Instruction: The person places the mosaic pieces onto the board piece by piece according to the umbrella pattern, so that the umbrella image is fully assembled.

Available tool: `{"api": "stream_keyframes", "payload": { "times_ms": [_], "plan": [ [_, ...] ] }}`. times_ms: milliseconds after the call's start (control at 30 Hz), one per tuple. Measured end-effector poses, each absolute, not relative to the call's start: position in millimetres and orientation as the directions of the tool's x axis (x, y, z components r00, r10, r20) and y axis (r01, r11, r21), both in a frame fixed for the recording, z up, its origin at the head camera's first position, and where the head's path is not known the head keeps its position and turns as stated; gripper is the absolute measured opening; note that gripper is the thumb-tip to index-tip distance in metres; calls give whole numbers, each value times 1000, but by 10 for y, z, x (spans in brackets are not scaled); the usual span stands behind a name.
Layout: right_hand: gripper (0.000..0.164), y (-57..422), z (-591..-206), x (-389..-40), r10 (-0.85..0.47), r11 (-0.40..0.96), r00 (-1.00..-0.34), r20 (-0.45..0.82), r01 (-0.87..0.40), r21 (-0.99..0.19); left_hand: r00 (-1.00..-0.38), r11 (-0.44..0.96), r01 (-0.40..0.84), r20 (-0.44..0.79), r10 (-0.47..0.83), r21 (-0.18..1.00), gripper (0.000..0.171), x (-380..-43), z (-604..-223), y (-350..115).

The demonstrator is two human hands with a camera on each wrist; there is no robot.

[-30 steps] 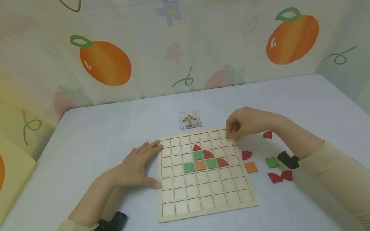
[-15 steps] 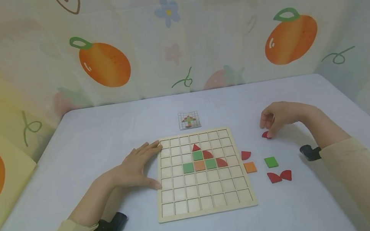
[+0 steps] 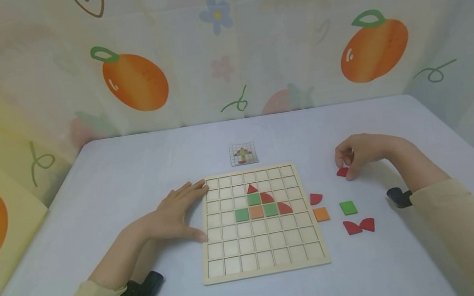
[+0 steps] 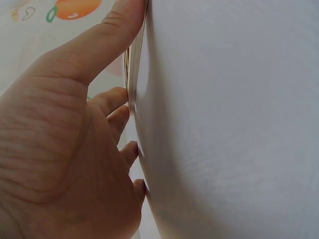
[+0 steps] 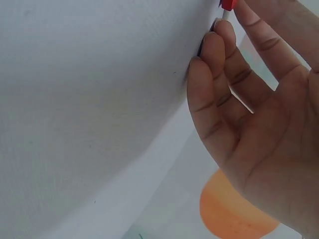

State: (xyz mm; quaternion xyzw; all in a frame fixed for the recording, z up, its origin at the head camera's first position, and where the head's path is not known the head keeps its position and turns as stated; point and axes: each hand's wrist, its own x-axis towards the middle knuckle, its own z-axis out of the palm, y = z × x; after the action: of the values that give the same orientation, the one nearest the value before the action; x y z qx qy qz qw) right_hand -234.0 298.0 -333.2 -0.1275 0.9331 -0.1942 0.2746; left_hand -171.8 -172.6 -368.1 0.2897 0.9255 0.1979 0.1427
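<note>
My left hand (image 3: 170,220) spreads along the left edge of a wooden grid board (image 3: 235,277), its fingertips and thumb touching the frame. In the left wrist view the thumb and fingers (image 4: 115,102) meet the board's thin edge. To the right of the board, my right hand (image 3: 364,152) pinches a red quarter-circle tile (image 3: 342,172) at the table between thumb and forefinger. The right wrist view shows only a red corner of that tile, at its top edge. On the board sit a red triangle (image 3: 251,188), green squares (image 3: 253,199), an orange square (image 3: 256,212) and red quarter-circles (image 3: 285,207).
Right of the board lie a red quarter-circle (image 3: 316,198), an orange square (image 3: 321,214), a green square (image 3: 348,208) and two more red quarter-circles (image 3: 367,225). A small pattern card (image 3: 243,153) rests behind the board on the white table (image 3: 153,153). A printed curtain (image 3: 191,64) hangs behind.
My right hand has moved right from the board's upper right corner to the far red quarter-circle tile and now pinches it. The left hand has stayed at the board's edge.
</note>
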Motion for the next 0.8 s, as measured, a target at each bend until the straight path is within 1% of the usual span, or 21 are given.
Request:
{"api": "stream_keyframes", "payload": {
  "times_ms": [167, 400, 800],
  "plan": [
    [27, 2989, -3345, -2343, -345, 890, -818, -460, -130, -436, -794, 756, 475, -151, 589, 450, 111, -1714, -3679, -1721],
    [29, 2965, -3342, -2348, -332, 901, -829, -451, -136, -412, -793, 757, 478, -152, 590, 445, 112, -1719, -3684, -1726],
    [29, 2950, -3364, -2349, -315, 902, -874, -371, -155, -402, -794, 757, 477, -150, 589, 446, 112, -1725, -3699, -1728]
  ]
}}
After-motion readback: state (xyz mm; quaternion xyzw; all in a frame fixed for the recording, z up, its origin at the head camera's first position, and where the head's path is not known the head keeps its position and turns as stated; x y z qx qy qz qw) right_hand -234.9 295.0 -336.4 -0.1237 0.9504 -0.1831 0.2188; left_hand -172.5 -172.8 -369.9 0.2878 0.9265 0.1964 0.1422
